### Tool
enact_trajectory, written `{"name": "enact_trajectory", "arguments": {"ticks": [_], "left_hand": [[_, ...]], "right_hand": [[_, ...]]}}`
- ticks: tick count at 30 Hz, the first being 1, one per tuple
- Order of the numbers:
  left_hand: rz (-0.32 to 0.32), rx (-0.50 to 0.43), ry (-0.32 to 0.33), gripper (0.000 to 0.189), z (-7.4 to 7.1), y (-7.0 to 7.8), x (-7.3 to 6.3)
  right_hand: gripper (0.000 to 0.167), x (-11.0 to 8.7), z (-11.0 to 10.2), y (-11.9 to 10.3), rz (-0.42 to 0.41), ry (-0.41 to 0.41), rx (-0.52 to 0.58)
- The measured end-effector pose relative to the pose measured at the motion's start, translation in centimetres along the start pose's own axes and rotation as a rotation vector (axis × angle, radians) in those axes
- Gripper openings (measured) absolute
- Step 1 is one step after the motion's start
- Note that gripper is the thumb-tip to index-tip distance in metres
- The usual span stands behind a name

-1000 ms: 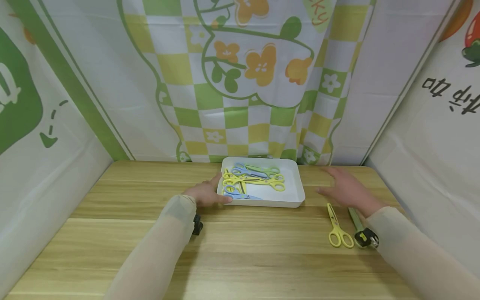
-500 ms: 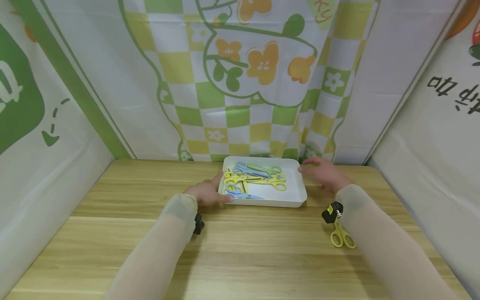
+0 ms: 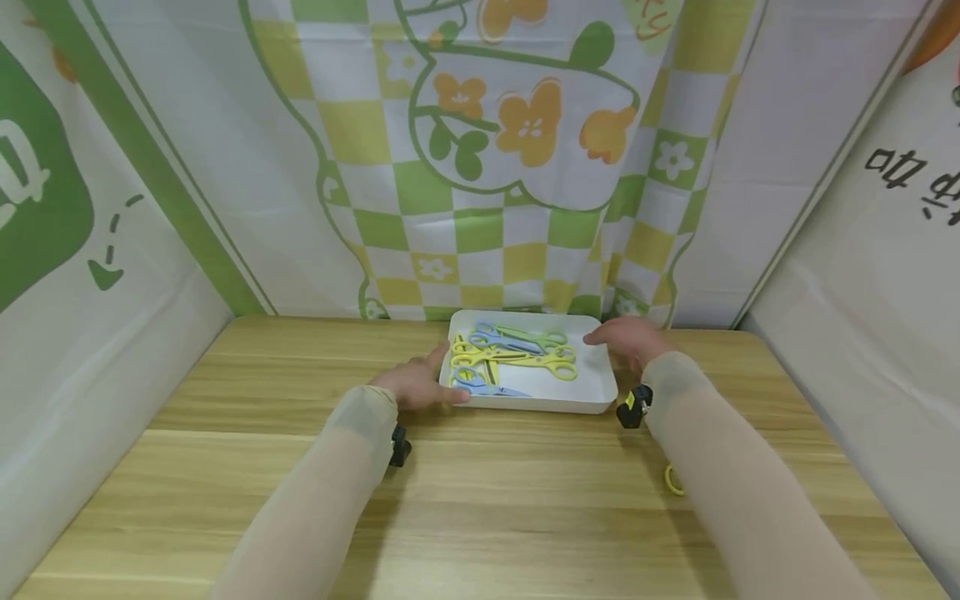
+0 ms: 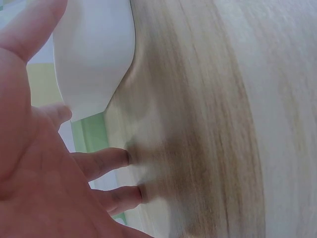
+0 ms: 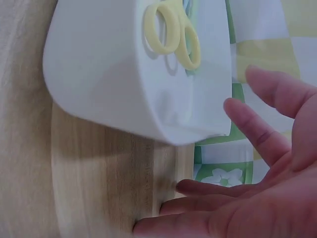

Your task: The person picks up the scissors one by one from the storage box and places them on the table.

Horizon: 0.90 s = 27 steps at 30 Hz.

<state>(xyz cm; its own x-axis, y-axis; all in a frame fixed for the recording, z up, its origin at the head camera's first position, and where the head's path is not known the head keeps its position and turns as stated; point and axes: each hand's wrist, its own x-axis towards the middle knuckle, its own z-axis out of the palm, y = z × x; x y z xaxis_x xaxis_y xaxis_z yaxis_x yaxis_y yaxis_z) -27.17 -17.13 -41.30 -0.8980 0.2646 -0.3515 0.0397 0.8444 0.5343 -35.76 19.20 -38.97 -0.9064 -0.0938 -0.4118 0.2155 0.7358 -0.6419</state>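
Observation:
A white tray (image 3: 532,404) stands at the table's back edge. Inside lie several scissors: yellow scissors (image 3: 517,360), blue scissors (image 3: 501,390) and green scissors (image 3: 551,337). My left hand (image 3: 416,386) is at the tray's left end, thumb along the front corner and index fingertip at the rim; its other fingers spread over the table in the left wrist view. At the right end is my right hand (image 3: 636,337), fingers spread, thumb and index beside the rim. Yellow scissors' handles (image 5: 174,29) show over the tray wall in the right wrist view.
Another pair of yellow scissors (image 3: 667,479) lies on the wooden table (image 3: 517,500), mostly hidden under my right forearm. A checked curtain (image 3: 480,225) hangs close behind the tray. White cloth walls (image 3: 862,333) bound both sides. A small black camera (image 3: 634,406) sits on my right wrist.
My right hand has moved left from beyond the loose scissors to the tray's right end. That forearm now covers the green item on the table. The left hand stays at the tray.

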Motion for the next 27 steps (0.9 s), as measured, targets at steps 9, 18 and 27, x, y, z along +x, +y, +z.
{"name": "enact_trajectory", "arguments": {"ticks": [9, 18, 27], "left_hand": [[-0.001, 0.000, 0.011, 0.113, 0.0, 0.0, 0.0], [0.009, -0.005, 0.026, 0.112, 0.1, 0.0, -0.1], [-0.033, -0.004, 0.003, 0.116, 0.5, -1.3, 1.8]], "right_hand": [[0.080, 0.9, 0.7, -1.7, 0.112, 0.047, -0.096], [0.072, 1.0, 2.0, -2.4, 0.071, 0.082, -0.045], [0.048, 0.9, 3.4, -3.2, 0.050, 0.112, -0.160]]}}
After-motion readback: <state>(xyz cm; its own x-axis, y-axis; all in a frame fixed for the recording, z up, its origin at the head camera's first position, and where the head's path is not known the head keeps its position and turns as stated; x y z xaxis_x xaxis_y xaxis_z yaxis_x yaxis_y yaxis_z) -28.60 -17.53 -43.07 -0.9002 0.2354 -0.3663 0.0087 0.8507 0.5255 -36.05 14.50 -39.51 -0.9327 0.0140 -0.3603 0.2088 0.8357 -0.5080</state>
